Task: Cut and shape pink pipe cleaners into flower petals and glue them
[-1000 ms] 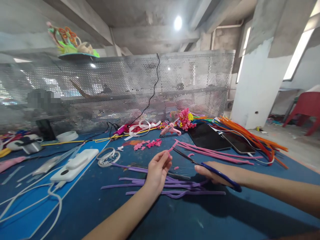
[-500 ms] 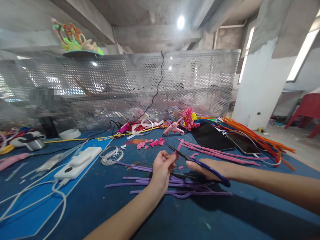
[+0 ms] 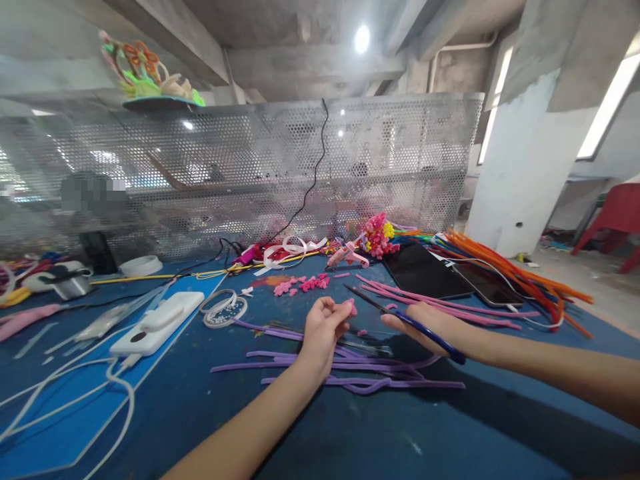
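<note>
**Pink offcut in one hand, scissors in the other, over blue table**

Left hand (image 3: 323, 327): centre of frame, forearm coming in from bottom edge. Fingers curled in, tips pinched on a small pink piece (image 3: 351, 308) held just above the table (image 3: 350, 433).

Right hand (image 3: 425, 325): just right of centre, forearm entering from lower right. Closed round the blue handles of the scissors (image 3: 431, 335). The blades run up and left as one thin dark line, tip near the pink piece but apart from it. Cannot tell whether the blades are fully together.

Under both hands: loose purple pipe cleaners (image 3: 350, 367), lying flat and mostly left to right, some crossing.

Behind the right hand: long pink pipe cleaners (image 3: 450, 308), slanting toward the right of the frame. Beyond them a dark tablet (image 3: 420, 270) and a phone (image 3: 483, 285) side by side. A sheaf of orange pipe cleaners (image 3: 515, 275) lies along their far side.

Centre, behind the hands: scatter of small pink bits (image 3: 300, 285). Further back are a pink glue gun (image 3: 345, 255) and a pink flower cluster (image 3: 376, 237).

Left of centre: clear ring-shaped roll (image 3: 223, 311), then a white power bank (image 3: 157, 323) with a white cable (image 3: 75, 393) looping toward lower left.

Back of table: perforated metal screen (image 3: 300, 173) across the width, with a black cord hanging down it. Red chair (image 3: 617, 217) at far right edge.
</note>
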`<state>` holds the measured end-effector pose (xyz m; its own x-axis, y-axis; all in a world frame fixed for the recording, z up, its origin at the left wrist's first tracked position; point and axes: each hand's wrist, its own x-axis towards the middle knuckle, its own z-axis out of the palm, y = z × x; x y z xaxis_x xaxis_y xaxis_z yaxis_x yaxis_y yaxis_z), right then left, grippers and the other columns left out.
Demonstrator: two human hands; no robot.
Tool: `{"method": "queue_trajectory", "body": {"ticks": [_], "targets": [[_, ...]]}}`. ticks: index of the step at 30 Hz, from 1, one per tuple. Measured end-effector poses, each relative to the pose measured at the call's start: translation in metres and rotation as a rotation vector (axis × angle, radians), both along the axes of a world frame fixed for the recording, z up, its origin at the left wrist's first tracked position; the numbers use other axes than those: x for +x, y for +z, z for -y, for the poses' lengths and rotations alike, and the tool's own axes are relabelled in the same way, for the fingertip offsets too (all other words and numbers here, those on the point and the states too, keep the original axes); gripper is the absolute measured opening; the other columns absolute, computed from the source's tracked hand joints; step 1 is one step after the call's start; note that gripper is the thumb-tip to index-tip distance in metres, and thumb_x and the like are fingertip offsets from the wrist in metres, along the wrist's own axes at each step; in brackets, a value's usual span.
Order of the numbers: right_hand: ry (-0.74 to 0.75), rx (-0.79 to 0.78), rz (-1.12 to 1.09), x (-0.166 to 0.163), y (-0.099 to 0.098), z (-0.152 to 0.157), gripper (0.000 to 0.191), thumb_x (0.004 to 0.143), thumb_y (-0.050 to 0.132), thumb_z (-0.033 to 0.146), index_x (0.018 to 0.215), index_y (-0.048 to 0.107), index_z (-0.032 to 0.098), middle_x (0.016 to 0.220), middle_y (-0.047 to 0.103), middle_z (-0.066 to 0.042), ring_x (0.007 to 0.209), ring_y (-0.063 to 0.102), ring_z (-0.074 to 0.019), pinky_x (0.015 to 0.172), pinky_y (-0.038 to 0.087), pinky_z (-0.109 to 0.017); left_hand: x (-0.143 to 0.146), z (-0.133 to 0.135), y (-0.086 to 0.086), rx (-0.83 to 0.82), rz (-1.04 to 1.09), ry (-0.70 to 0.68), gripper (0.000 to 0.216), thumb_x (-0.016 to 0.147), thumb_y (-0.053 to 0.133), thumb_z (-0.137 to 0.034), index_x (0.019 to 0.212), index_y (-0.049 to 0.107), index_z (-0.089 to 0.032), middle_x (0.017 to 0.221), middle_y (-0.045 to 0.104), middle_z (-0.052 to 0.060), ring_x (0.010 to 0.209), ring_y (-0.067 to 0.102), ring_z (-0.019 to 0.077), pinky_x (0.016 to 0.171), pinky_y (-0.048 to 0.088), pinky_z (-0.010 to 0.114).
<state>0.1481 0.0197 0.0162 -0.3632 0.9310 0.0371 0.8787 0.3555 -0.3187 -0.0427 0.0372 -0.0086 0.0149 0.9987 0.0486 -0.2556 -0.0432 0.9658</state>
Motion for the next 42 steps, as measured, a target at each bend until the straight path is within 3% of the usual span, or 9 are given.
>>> {"method": "queue_trajectory", "body": {"ticks": [4,9,14,18,21,25,30,38,42], "targets": [[-0.117,0.049,0.225,0.023,-0.005,-0.005,0.068,0.079,0.021,0.067,0.059,0.061,0.015,0.059,0.060,-0.010,0.057,0.060,-0.0213,0.052,0.037,-0.026,-0.024,-0.029,0.005,0.074,-0.154,0.124,0.025,0.067,0.062,-0.029,0.081,0.045,-0.017,0.078,0.066,0.006,0.071,0.064,0.0164,0.052,0.046,0.021],[-0.167,0.086,0.367,0.051,-0.011,-0.004,0.068,0.074,0.028,0.071,0.070,0.065,0.014,0.072,0.065,-0.018,0.068,0.063,-0.0308,0.057,0.042,-0.034,-0.081,-0.073,0.013,0.250,-0.422,0.328,0.019,0.066,0.060,-0.032,0.078,0.056,-0.017,0.074,0.065,0.005,0.073,0.062,0.0186,0.065,0.047,0.028],[-0.195,0.017,0.388,0.074,-0.013,-0.003,0.057,0.070,0.042,0.067,0.075,0.065,0.015,0.080,0.065,-0.017,0.073,0.062,-0.0322,0.056,0.040,-0.034,-0.111,-0.086,0.007,0.379,-0.782,0.306,0.014,0.062,0.063,-0.021,0.076,0.062,-0.019,0.089,0.065,0.006,0.093,0.055,0.0244,0.091,0.036,0.036],[-0.113,-0.087,0.365,0.093,-0.003,-0.012,0.034,0.064,0.059,0.050,0.072,0.061,0.017,0.075,0.063,-0.009,0.066,0.060,-0.0238,0.051,0.035,-0.026,-0.103,-0.081,0.009,0.481,-0.989,0.243,0.014,0.066,0.059,-0.022,0.079,0.062,-0.019,0.100,0.060,0.008,0.103,0.048,0.0255,0.095,0.030,0.036],[-0.039,0.032,0.248,0.091,0.010,-0.025,0.028,0.068,0.057,0.043,0.081,0.058,0.018,0.078,0.063,-0.005,0.069,0.057,-0.0189,0.054,0.034,-0.024,-0.081,-0.066,0.014,0.533,-1.110,0.120,0.012,0.075,0.051,-0.025,0.078,0.062,-0.020,0.093,0.061,0.005,0.094,0.053,0.0220,0.088,0.035,0.032],[-0.011,0.119,0.223,0.062,0.015,-0.043,0.022,0.076,0.050,0.038,0.077,0.059,0.018,0.078,0.063,-0.005,0.069,0.057,-0.0167,0.055,0.033,-0.023,-0.043,-0.031,0.012,0.578,-1.240,-0.086,0.016,0.079,0.049,-0.031,0.076,0.063,-0.023,0.081,0.064,0.001,0.078,0.057,0.0184,0.073,0.039,0.027],[0.027,0.161,0.284,0.018,0.002,-0.065,0.012,0.072,0.056,0.026,0.080,0.060,0.018,0.084,0.063,-0.006,0.076,0.059,-0.0186,0.056,0.034,-0.023,-0.017,-0.003,0.003,0.722,-1.426,-0.275,0.020,0.079,0.051,-0.039,0.080,0.061,-0.022,0.081,0.060,0.003,0.081,0.052,0.0190,0.070,0.037,0.027],[-0.103,0.243,0.314,0.009,-0.004,-0.084,0.023,0.084,0.042,0.024,0.098,0.056,0.012,0.101,0.060,-0.014,0.092,0.057,-0.0225,0.070,0.040,-0.026,-0.022,-0.009,0.003,0.609,-1.437,-0.269,0.015,0.079,0.051,-0.035,0.079,0.057,-0.023,0.073,0.059,0.001,0.072,0.054,0.0177,0.060,0.035,0.024],[-0.155,0.184,0.352,0.026,-0.005,-0.088,0.024,0.085,0.041,0.023,0.086,0.061,0.011,0.090,0.063,-0.016,0.082,0.061,-0.0229,0.064,0.041,-0.027,-0.022,-0.010,0.004,0.517,-1.412,-0.249,0.017,0.079,0.050,-0.036,0.075,0.058,-0.022,0.067,0.061,0.002,0.066,0.057,0.0188,0.058,0.034,0.025]]}}
